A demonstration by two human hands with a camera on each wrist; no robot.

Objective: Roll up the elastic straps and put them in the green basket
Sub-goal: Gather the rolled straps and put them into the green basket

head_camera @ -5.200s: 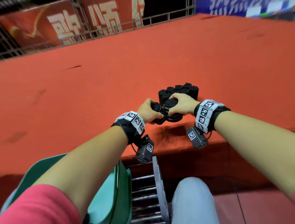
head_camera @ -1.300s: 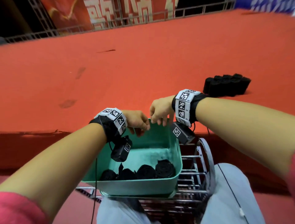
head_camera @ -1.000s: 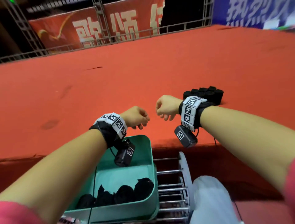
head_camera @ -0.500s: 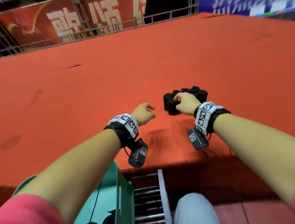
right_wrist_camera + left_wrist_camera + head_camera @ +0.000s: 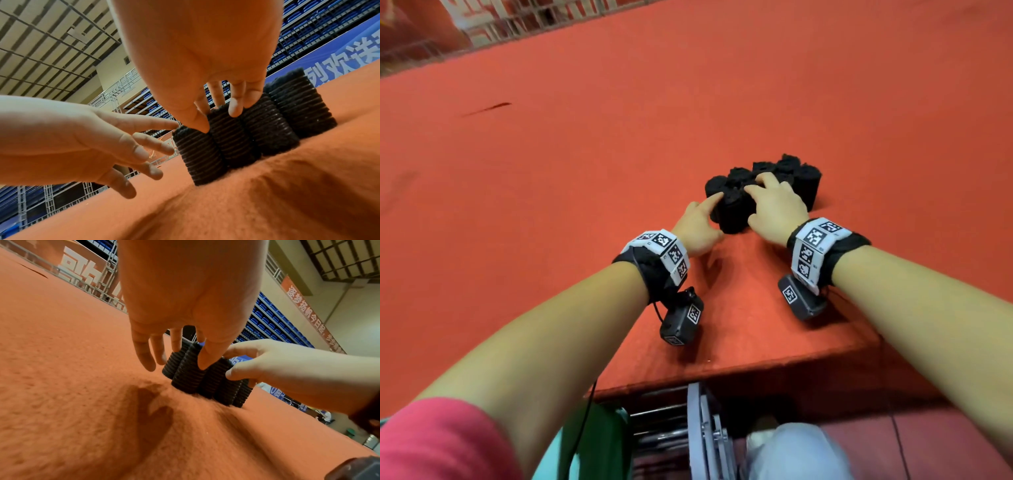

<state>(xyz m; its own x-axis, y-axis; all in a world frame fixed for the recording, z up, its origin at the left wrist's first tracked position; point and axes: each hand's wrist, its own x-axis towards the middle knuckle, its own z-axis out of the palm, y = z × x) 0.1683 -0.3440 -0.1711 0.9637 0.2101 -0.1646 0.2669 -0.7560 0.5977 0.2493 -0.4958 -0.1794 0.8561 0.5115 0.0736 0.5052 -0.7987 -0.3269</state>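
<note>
Several black rolled straps (image 5: 801, 181) stand upright in a tight cluster on the red carpet. My right hand (image 5: 760, 192) reaches over the near rolls. In the right wrist view its thumb and fingers (image 5: 234, 110) pinch the top of the second roll (image 5: 232, 142). My left hand (image 5: 709, 209) comes in from the left with its fingers straight. One fingertip touches the nearest roll (image 5: 199, 155), also seen as the front roll (image 5: 189, 374) in the left wrist view. A corner of the green basket (image 5: 599, 438) shows at the bottom left, its inside hidden.
The red carpeted platform ends in a front edge (image 5: 756, 363) just behind my wrists. Below it stands a grey metal frame (image 5: 705, 435) beside the basket. My knee (image 5: 791, 448) is at the bottom. A railing and banners line the far side.
My left hand has moved forward and right from the bare carpet until it touches the rolls. The right hand stays on the cluster, its fingers now around one roll.
</note>
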